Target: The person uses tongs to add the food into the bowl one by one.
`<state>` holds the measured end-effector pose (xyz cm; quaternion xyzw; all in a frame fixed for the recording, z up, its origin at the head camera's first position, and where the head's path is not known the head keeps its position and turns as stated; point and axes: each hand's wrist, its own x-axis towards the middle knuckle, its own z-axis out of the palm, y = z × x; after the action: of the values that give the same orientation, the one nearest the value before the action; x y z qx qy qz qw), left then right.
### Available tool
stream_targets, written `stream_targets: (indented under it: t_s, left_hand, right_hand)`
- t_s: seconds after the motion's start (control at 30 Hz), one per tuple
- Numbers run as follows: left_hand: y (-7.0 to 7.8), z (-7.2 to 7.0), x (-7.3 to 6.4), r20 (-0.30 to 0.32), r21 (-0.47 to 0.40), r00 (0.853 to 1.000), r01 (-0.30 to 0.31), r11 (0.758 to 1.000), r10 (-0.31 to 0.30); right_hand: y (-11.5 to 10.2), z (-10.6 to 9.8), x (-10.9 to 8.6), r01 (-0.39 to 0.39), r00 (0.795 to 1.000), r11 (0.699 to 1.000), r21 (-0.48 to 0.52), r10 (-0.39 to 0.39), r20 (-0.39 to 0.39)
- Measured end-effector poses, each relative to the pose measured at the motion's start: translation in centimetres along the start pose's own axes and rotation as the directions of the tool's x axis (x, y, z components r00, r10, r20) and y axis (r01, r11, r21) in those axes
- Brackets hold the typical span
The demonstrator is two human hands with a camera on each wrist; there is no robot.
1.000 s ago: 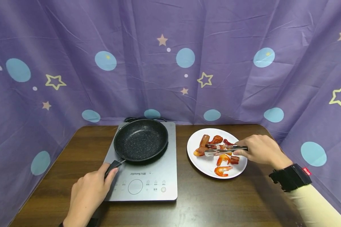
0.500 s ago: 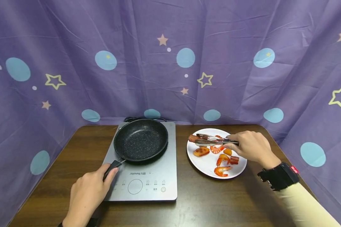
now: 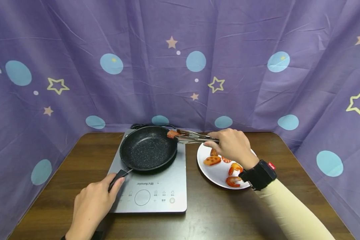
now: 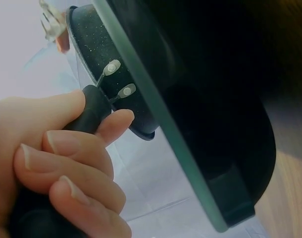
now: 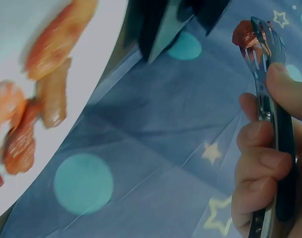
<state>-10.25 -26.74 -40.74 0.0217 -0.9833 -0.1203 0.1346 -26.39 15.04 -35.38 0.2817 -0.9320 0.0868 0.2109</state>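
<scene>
My left hand (image 3: 93, 200) grips the black handle (image 4: 89, 115) of a speckled black frying pan (image 3: 148, 151). The pan's inside is bare. With my right hand (image 3: 231, 146) I hold metal fork-ended food tongs (image 3: 195, 135), fingers wrapped round them as the right wrist view shows. Pinched in the tongs' tips is a reddish-brown piece of meat (image 5: 244, 33), over the pan's right rim in the head view. Below my right forearm lies a white plate (image 3: 211, 176) with shrimp (image 3: 233, 181), an orange-brown oval piece (image 3: 212, 160) and a tan sausage-like piece (image 5: 54, 96). The wrist hides part of the plate.
The pan stands on a silver induction cooker (image 3: 178, 186) with printed controls at its front. A black cord (image 3: 138, 126) lies behind it. The brown wooden table (image 3: 198, 220) backs onto a purple patterned curtain (image 3: 243, 100).
The tongs took hold of the meat on the plate, lifted it, and my right hand carried it left to the pan's right rim. My left hand stays on the handle.
</scene>
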Motion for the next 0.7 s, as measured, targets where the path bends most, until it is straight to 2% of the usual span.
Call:
stream_targets:
  t_s: [0.27, 0.43, 0.7]
  left_hand:
    - [0.0, 0.1, 0.0, -0.010, -0.004, 1.000, -0.001, 1.000, 0.001]
    - [-0.1, 0.1, 0.0, 0.003, -0.010, 1.000, 0.004, 1.000, -0.004]
    - [-0.1, 0.1, 0.0, -0.007, -0.010, 1.000, 0.002, 1.000, -0.002]
  right_hand:
    - [-3.4, 2.2, 3.5, -0.001, 0.998, 1.000, -0.025, 0.002, 0.060]
    - [-4.6, 4.0, 4.9, 0.006, 0.996, 0.998, -0.056, -0.001, 0.093]
    - [-6.0, 5.7, 6.6, 0.021, 0.996, 0.996, -0.088, -0.013, 0.085]
